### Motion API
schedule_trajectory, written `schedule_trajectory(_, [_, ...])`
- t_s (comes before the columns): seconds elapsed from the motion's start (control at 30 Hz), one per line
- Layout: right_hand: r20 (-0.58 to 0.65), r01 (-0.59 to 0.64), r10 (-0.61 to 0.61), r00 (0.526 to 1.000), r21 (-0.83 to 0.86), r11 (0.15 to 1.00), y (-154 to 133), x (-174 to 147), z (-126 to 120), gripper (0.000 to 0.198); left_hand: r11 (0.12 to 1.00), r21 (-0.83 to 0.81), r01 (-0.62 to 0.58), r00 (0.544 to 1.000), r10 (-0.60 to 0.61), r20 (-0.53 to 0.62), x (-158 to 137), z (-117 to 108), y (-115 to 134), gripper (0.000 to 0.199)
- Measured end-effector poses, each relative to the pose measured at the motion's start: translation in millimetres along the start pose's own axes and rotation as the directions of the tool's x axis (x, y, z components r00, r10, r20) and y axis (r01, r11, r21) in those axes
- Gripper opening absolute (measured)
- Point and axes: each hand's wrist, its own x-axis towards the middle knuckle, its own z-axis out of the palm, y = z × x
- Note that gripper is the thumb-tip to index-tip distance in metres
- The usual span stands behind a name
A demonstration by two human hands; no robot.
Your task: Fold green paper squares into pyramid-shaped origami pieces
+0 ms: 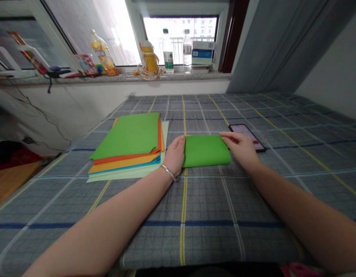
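A folded sheet of green paper [206,152] is held between both hands just over the checked cloth, its near edge rounded by the fold. My left hand [176,154] grips its left edge, thumb on top and fingers hidden behind. With thumb and fingertips together, my right hand [240,148] pinches the paper's far right corner. To the left lies a stack of coloured paper [128,134], green on top, with red, orange, blue and pale green sheets showing beneath.
A phone [247,134] lies just beyond my right hand on the checked cloth [206,204]. On the windowsill [195,76] stand a yellow drink bottle [102,52], a yellow cup [149,57], two clear bottles [167,54] and stacked boxes [202,54]. A grey curtain [276,42] hangs at right.
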Motion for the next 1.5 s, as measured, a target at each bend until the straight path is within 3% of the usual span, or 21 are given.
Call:
schedule_trajectory(0.07, [0.004,-0.011,0.011,1.0,-0.009,1.0,-0.6,0.4,-0.1,0.026,1.0,0.021,0.01,1.0,-0.01,0.021,3.2,-3.1,0.6,0.035])
schedule_trajectory(0.17, [0.018,-0.027,0.028,0.999,-0.048,0.998,-0.6,0.5,-1.0,0.026,0.974,0.217,-0.067,0.998,0.063,0.026,9.7,-11.3,3.6,0.033])
schedule_trajectory(0.23, [0.043,-0.049,0.054,0.998,-0.091,0.995,1.1,0.6,-1.3,0.027,0.912,0.387,-0.138,0.99,0.135,0.034,14.7,-17.1,6.0,0.029])
schedule_trajectory(0.33, [0.104,-0.073,0.093,0.99,-0.181,0.981,6.9,1.6,-0.6,0.026,0.791,0.59,-0.159,0.987,0.147,0.07,20.8,-23.0,8.2,0.028])
schedule_trajectory(0.47, [0.2,-0.079,0.138,0.97,-0.277,0.958,17.1,4.8,0.2,0.024,0.656,0.732,-0.182,0.983,0.123,0.134,23.3,-25.3,8.8,0.024])
schedule_trajectory(0.87, [0.364,0.181,0.0,0.931,-0.463,0.868,20.9,11.5,-3.8,0.019,0.253,0.908,-0.335,0.942,0.097,0.321,22.4,-26.3,10.4,0.026])
schedule_trajectory(1.13, [0.419,0.266,-0.021,0.908,-0.535,0.802,18.7,13.0,-5.8,0.023,0.158,0.894,-0.42,0.907,0.115,0.406,20.6,-25.6,10.0,0.026])
schedule_trajectory(1.27, [0.432,0.291,-0.047,0.9,-0.517,0.805,22.0,14.3,-6.0,0.023,0.001,0.888,-0.461,0.876,0.16,0.455,17.7,-24.0,9.7,0.028])
schedule_trajectory(1.37, [0.421,0.281,-0.051,0.905,-0.504,0.817,21.8,14.1,-6.0,0.024,-0.078,0.816,-0.573,0.792,0.204,0.576,18.7,-22.7,10.3,0.037])
schedule_trajectory(1.5, [0.409,0.269,-0.056,0.911,-0.485,0.832,20.2,12.8,-5.8,0.022,-0.04,0.565,-0.824,0.558,0.117,0.821,27.3,-22.2,10.3,0.04])
